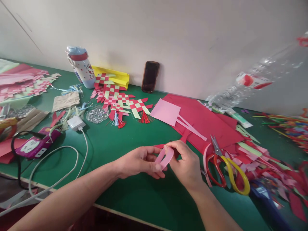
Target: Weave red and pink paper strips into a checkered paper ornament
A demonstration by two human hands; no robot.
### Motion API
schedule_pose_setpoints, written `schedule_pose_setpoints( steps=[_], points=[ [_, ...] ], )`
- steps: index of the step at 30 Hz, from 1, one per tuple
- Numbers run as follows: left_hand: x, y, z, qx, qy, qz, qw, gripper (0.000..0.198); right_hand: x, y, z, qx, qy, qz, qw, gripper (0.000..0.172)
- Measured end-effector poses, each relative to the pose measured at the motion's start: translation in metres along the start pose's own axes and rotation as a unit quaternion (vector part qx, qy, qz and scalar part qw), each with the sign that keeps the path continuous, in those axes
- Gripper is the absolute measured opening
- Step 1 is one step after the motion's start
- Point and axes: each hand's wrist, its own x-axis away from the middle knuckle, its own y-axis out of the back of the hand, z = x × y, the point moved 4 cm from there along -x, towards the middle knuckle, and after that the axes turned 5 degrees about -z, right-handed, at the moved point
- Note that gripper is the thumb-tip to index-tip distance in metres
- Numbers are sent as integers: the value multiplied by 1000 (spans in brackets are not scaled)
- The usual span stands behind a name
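Observation:
A pink paper strip (167,158), bent into a loop, is held between both hands above the green table. My left hand (141,162) pinches its lower end with thumb and fingers. At its upper end, my right hand (185,162) grips the strip between thumb and forefinger. Part of a red paper strip (160,146) shows just behind the fingers. Scissors (222,165) with one red and one yellow handle lie close to the right of my right hand. Beyond the hands, a pink paper sheet (166,111) and thin pink strips rest on red paper sheets (204,118).
Woven red and green paper pieces (115,96) with tassels lie at the back, near a bottle (81,67) and a leaning phone (150,77). A white cable (78,157) curls at left. Paper scraps (262,166) and a plastic bottle (255,80) occupy the right.

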Motion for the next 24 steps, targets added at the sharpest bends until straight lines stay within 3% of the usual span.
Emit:
schedule_pose_setpoints(
  steps=[6,11,13,16,20,22,24],
  points=[
    [-1,-4,4,-26,15,24,999,44,0,2,14,123,133,-31,983,10],
    [-1,-7,2,-56,14,19,998,42,1,-1,13,120,130,-34,984,15],
    [-1,-4,0,-69,10,-4,998,45,0,-2,6,69,78,-11,995,15],
    [-2,3,-3,-78,-6,-51,996,48,0,-4,-8,-66,-69,70,993,22],
    [-3,10,-6,-88,-38,-87,992,48,4,-9,-17,-255,-270,163,914,46],
    [-3,9,-6,-110,-44,-82,990,47,6,-11,-16,-289,-309,194,885,53],
    [-2,6,-6,-139,-45,-70,987,44,7,-14,-12,-287,-314,224,877,47]
  ],
)
